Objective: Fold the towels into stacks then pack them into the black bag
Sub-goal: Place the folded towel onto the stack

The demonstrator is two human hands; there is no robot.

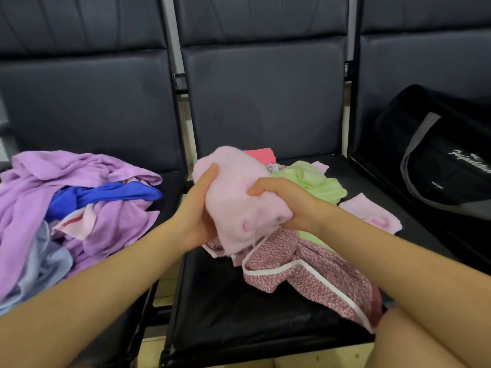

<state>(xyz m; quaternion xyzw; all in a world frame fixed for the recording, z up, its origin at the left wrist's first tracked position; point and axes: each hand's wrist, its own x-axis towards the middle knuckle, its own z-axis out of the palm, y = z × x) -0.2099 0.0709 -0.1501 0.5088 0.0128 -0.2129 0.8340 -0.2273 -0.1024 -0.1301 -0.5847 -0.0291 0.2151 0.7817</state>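
Gripping a bundled pink towel (239,197) with both hands, left hand (195,208) and right hand (287,201), grip closed around it, over my middle seat (212,301); black bag (438,160) at 2 o'clock, purple towel pile (66,187) at 9.

I count three dark seats (263,102) in a row, one black bag (441,158), two pink towels (236,197), one green towel (316,181), and one big purple towel (79,166).
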